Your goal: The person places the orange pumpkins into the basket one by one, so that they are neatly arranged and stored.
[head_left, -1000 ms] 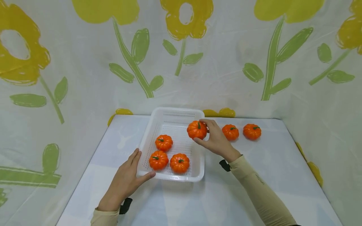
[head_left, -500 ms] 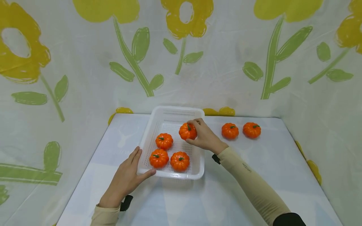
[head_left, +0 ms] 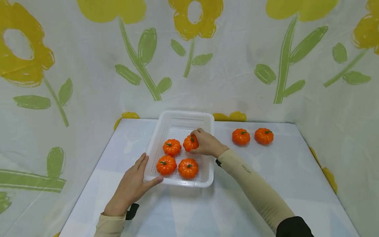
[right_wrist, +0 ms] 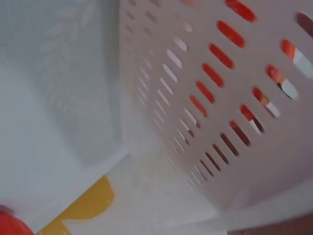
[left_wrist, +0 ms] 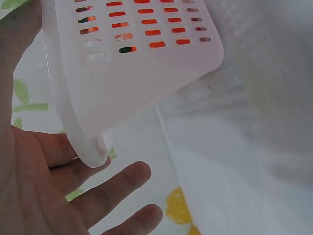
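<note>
Head view: white slotted basket [head_left: 180,126] sits on the bench [head_left: 266,184] toward its far edge, left of centre. Right hand [head_left: 207,144] reaches in over the basket's right rim, fingers curled round a small orange pumpkin [head_left: 190,143], which sits inside the basket by its middle, just beside another pumpkin [head_left: 172,147]. Two more pumpkins [head_left: 177,166] lie side by side at the basket's near end. Left hand [head_left: 131,187] is spread, fingers straight along the near-left corner of the basket, thumb against the near wall. Two loose pumpkins [head_left: 252,136] stand on the bench near its far right corner, well apart from the basket.

Left wrist view adds what the head view lacks: the basket's outer corner [left_wrist: 93,142] seen from below, orange showing thru the slots, and the left hand's fingers [left_wrist: 117,186] extended under the rim w/ palm close to the corner.

Right wrist view: only the basket's slotted wall [right_wrist: 205,98] up close, blurred, orange behind the slots; hand itself not seen there.

Writing: small embossed mark on the basket's near wall and small print on the right sleeve [head_left: 254,187], both too small to read.
</note>
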Tool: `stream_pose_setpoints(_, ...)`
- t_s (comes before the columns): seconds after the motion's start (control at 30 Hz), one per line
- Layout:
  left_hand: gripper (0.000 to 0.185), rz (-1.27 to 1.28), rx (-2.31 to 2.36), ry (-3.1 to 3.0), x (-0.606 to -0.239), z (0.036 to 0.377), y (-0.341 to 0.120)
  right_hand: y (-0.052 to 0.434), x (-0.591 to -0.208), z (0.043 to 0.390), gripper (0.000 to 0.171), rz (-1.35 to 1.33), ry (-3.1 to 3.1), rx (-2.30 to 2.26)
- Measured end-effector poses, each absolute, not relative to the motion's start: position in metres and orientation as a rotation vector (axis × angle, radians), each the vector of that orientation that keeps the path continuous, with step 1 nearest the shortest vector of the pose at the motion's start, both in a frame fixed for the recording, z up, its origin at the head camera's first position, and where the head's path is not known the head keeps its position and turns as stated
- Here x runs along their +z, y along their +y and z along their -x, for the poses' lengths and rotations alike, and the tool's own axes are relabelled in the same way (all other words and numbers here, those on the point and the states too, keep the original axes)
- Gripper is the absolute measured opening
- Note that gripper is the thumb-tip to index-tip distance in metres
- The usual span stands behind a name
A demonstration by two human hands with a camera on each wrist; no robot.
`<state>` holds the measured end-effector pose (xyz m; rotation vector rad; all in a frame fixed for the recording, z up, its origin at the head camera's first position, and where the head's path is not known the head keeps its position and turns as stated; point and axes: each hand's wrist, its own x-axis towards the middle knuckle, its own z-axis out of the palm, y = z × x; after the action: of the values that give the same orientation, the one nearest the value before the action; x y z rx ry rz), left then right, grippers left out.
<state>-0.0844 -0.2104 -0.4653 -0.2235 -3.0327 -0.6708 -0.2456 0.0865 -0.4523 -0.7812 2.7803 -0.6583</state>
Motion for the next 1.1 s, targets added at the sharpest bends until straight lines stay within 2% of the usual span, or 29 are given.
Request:
stream_pose_setpoints(0.37,0.113,0.241,-0.650,-3.013,-0.465,0.084,-0.210,0.078,-0.466,0.246,0.068,0.931,2.878,-0.133)
stream_pose_setpoints(1.1,0.116,0.206,-0.624,-3.047,-0.462,0.084,-0.209,0.078,-0.468,0.244,0.073,0.902,2.874,-0.212)
